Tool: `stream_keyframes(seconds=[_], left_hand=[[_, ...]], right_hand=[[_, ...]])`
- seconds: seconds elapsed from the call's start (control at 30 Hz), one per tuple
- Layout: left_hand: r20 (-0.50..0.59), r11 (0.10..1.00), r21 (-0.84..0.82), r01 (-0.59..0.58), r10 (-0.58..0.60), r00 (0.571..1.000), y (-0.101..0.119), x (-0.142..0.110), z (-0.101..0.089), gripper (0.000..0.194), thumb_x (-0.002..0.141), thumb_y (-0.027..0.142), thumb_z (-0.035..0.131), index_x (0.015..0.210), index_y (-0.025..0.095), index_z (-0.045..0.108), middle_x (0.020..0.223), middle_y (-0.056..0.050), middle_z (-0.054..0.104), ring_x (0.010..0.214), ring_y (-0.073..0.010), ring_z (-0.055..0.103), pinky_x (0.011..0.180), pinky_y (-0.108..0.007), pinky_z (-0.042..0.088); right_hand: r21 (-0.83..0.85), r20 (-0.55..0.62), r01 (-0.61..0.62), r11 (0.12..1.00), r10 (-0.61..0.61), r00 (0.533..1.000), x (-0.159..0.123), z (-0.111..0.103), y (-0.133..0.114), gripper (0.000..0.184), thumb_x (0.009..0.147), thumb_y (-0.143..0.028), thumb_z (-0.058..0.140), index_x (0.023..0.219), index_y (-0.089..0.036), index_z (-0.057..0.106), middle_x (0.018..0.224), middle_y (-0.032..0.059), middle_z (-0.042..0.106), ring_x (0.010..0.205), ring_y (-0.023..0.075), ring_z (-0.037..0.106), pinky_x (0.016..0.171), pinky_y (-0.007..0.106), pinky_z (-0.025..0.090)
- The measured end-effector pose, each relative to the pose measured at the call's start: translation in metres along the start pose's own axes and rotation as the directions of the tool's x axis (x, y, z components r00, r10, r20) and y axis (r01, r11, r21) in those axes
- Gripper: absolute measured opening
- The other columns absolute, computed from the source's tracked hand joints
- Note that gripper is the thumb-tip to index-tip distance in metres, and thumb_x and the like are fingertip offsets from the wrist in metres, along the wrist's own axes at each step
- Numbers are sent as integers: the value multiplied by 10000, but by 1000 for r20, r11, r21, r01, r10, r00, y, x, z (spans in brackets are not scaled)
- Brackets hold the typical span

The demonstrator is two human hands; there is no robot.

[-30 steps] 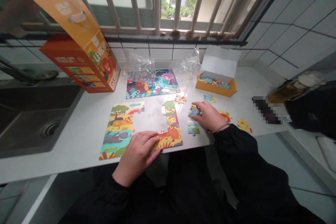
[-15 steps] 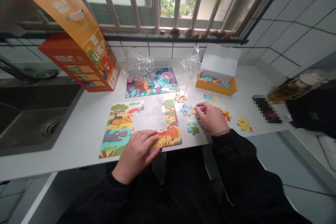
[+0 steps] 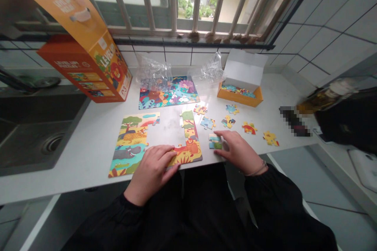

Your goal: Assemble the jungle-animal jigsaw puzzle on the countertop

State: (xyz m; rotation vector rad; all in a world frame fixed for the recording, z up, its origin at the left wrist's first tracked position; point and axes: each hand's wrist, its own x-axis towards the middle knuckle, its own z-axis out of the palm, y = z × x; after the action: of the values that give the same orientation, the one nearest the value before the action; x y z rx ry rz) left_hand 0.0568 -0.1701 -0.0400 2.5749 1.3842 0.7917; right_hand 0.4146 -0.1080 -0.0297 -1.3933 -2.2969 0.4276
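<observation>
My left hand (image 3: 153, 168) lies flat on the lower edge of a partly joined animal jigsaw puzzle (image 3: 129, 147), fingers stretched together over it. The puzzle forms a frame with a gap in its middle and top; a hippo, a leopard and a lion show on it. To its right, my right hand (image 3: 235, 147) has thumb and fingers at the top and bottom of a blue-and-green puzzle piece (image 3: 215, 141) on the counter. Loose near that hand lie a light-blue piece (image 3: 207, 122), a yellow piece with dark patches (image 3: 228, 121) and a red-and-yellow piece (image 3: 249, 128).
Behind the puzzle lies a dark-blue picture board (image 3: 176, 96) under crumpled clear plastic (image 3: 153, 72). An orange box (image 3: 240, 96) holding pieces stands open at the back right. A tall orange carton (image 3: 97, 70) stands beside the sink (image 3: 53, 141) at left. A blurred dark object (image 3: 294, 121) lies right.
My right hand has moved down and slightly toward me, from beside the light-blue piece to the blue-and-green one. Pieces it covered now show. My left hand stays on the puzzle.
</observation>
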Motion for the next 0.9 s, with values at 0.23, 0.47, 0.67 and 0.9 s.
stream_keyframes(seconds=[0.23, 0.47, 0.67, 0.9], left_hand=[[20, 1000, 17, 7, -7, 1000, 0, -2, 0, 252, 1047, 329, 698, 1280, 237, 674, 1354, -124, 748, 1241, -301, 696, 1047, -508, 544], [20, 1000, 13, 13, -13, 1000, 3, 0, -2, 229, 1052, 321, 692, 1265, 238, 677, 1340, -119, 750, 1227, -297, 697, 1042, -505, 542], [27, 1000, -8, 28, -28, 999, 5, -1, -3, 247, 1051, 320, 697, 1283, 238, 674, 1358, -120, 748, 1239, -294, 700, 1061, -505, 547], [14, 999, -13, 43, -43, 999, 7, -1, -5, 239, 1051, 319, 700, 1274, 234, 676, 1358, -122, 752, 1246, -296, 698, 1076, -516, 550]], right_hand=[[53, -50, 37, 998, -34, 998, -3, -2, -13, 548, 918, -225, 761, 1444, -256, 611, 1394, 128, 716, 1307, 327, 692, 1137, 544, 589], [221, -65, 59, 973, -45, 997, 56, 4, -36, 672, 919, -298, 794, 1537, -293, 528, 1425, 115, 702, 1171, 279, 737, 1060, 475, 620], [256, -28, 171, 951, -170, 985, 155, 42, -43, 944, 798, -241, 909, 1615, -276, 438, 1337, 89, 736, 1193, 278, 700, 1072, 461, 564], [233, -5, 224, 946, -229, 973, 189, 76, -40, 952, 815, -216, 897, 1647, -250, 436, 1378, 93, 741, 1300, 312, 639, 1159, 480, 490]])
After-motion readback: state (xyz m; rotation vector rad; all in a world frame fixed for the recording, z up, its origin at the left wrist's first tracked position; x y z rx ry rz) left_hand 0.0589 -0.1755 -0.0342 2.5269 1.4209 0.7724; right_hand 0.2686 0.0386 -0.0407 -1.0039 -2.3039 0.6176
